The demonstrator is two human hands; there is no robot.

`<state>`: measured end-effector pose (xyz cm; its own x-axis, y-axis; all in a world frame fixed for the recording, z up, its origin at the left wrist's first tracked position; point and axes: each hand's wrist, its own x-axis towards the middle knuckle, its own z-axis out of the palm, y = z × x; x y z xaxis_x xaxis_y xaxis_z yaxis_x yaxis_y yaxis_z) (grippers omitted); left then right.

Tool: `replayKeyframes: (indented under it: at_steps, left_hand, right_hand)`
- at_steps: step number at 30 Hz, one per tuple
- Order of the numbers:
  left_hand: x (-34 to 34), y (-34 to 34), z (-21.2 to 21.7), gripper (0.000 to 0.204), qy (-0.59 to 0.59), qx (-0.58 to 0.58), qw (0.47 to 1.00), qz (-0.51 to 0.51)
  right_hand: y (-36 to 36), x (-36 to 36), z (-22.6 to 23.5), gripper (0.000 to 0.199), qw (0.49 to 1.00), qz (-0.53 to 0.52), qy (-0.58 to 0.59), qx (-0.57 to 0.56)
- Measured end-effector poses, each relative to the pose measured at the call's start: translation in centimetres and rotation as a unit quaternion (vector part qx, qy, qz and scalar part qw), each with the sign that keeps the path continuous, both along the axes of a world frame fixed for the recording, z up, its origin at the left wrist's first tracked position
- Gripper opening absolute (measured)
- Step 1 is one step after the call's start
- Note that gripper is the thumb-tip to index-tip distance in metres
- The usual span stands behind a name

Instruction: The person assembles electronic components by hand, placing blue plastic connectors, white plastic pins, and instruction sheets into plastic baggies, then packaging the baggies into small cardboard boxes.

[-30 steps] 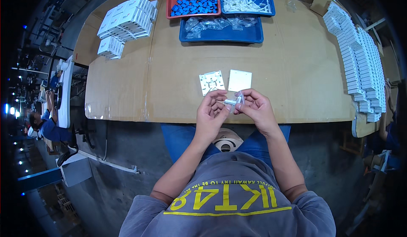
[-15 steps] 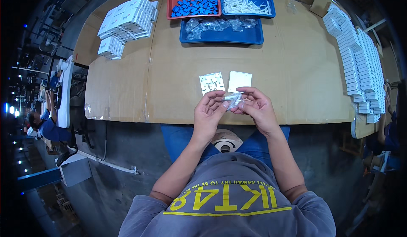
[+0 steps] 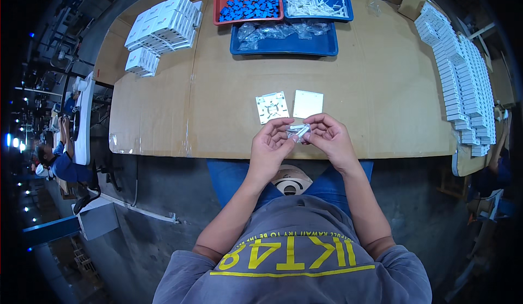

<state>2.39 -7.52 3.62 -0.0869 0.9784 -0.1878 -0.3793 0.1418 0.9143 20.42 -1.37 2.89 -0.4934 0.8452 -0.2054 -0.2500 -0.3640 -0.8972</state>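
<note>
Over the near edge of the table, a small clear plastic bag (image 3: 298, 131) with white stick-like pieces inside is held between my two hands. My left hand (image 3: 269, 144) pinches its left side with thumb and fingers. On the other side, my right hand (image 3: 331, 140) grips it the same way. Just beyond my fingers lie two flat white squares. The left one is a plate with cut-outs (image 3: 263, 111), and the right one is a plain smooth cover (image 3: 308, 103).
At the far side stand a red tray (image 3: 220, 11) of blue parts, a blue tray (image 3: 349, 11) of white sticks and another blue tray (image 3: 256, 48) of clear bags. Stacked white boxes (image 3: 160, 23) are at the left, more white stacks (image 3: 457, 78) at the right. A person (image 3: 66, 162) sits far left.
The bag looks more bunched and sits slightly lower, its white pieces now lying at a different slant. My fingers have shifted a little around it, and more of the cut-out plate shows.
</note>
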Motion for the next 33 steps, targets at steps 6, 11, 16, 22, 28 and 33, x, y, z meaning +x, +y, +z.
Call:
replayKeyframes:
  at_steps: [6, 11, 16, 22, 28, 33]
  left_hand:
    - [-0.4, -0.2, -1.2, 0.032, -0.003, -0.008, 1.000, -0.001]
    - [-0.6, -0.3, -1.6, 0.032, -0.002, -0.026, 1.000, -0.014]
    - [-0.4, -0.3, -1.2, 0.034, 0.007, -0.016, 1.000, -0.005]
    - [-0.4, -0.4, -1.8, 0.035, 0.030, -0.014, 0.999, -0.001]
    - [-0.1, -0.5, -1.6, 0.035, 0.016, -0.021, 1.000, 0.002]
    - [-0.4, -0.7, -2.2, 0.038, 0.047, -0.014, 0.999, -0.014]
  right_hand:
    - [0.0, 0.0, -0.2, 0.027, 1.000, 0.012, 0.005, -0.010]
    - [0.0, 0.0, -0.8, 0.026, 1.000, 0.019, 0.004, -0.012]
    - [0.1, 0.1, -1.1, 0.026, 0.999, 0.025, -0.018, -0.035]
    - [0.2, -0.1, -0.5, 0.023, 0.998, -0.014, 0.007, -0.057]
    - [0.0, 0.3, -2.0, 0.021, 1.000, -0.005, -0.002, -0.030]
    - [-0.1, 0.2, -1.3, 0.019, 1.000, 0.003, 0.003, -0.029]
